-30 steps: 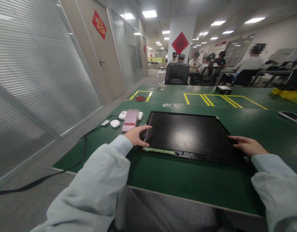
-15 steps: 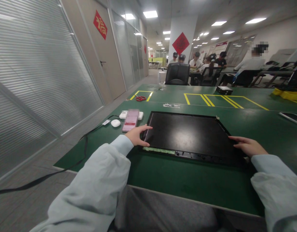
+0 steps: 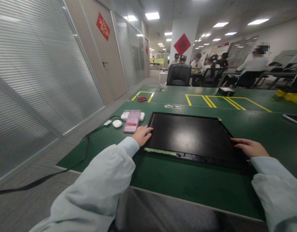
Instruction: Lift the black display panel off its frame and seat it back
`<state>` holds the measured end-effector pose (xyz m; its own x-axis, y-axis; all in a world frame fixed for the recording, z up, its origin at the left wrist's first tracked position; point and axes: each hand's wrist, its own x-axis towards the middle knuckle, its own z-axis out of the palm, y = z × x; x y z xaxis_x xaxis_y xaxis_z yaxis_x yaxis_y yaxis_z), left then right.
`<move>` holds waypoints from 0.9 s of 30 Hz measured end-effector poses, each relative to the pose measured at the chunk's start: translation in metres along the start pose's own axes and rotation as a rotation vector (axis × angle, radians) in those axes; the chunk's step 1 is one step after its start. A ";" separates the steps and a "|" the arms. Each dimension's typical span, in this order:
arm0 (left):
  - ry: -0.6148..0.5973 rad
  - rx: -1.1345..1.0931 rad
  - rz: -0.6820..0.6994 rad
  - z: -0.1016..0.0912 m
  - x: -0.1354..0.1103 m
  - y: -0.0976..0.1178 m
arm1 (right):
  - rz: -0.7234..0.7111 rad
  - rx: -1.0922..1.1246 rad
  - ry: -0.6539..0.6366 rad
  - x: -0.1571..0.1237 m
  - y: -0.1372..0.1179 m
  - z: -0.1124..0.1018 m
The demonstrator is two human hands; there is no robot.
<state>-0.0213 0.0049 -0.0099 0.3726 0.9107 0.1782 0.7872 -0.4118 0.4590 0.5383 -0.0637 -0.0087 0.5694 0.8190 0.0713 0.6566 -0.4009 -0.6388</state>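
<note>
A flat black display panel in a raised black frame lies on the green table in front of me. A pale green strip runs along the left part of its near edge. At the panel's left edge, my left hand grips the frame, its fingertips over the rim. My right hand holds the opposite edge, fingers extended onto the rim. Its lower fingers are partly hidden. Just beyond my left hand lies a phone with a pink screen, beside a round white object.
Red-handled scissors and a small clear packet lie beyond the panel. Yellow tape outlines mark the far table. A black box stands at the back, another phone at right. A black strap crosses the left edge.
My left hand has shifted slightly up along the panel's edge, and its thumb and fingers have drawn closer together. My right hand stays at the right edge. The view has moved slightly.
</note>
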 end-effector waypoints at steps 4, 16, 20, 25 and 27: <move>0.020 -0.019 0.000 0.000 0.002 -0.003 | 0.084 0.078 -0.022 -0.003 -0.003 0.000; 0.113 -0.422 -0.074 -0.002 0.001 -0.001 | 0.105 0.093 0.005 -0.015 -0.016 -0.004; 0.152 -0.694 -0.136 -0.004 0.002 0.005 | 0.107 0.104 -0.007 -0.014 -0.015 -0.003; 0.240 -1.028 -0.182 -0.005 0.006 0.014 | 0.103 0.074 -0.049 -0.007 -0.010 -0.003; 0.261 -1.115 -0.236 -0.004 0.007 0.016 | 0.091 0.053 -0.061 -0.003 -0.007 -0.003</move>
<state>-0.0084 0.0044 0.0025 0.0606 0.9931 0.1001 -0.0925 -0.0943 0.9912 0.5333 -0.0648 -0.0025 0.5932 0.8043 -0.0351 0.5753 -0.4539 -0.6805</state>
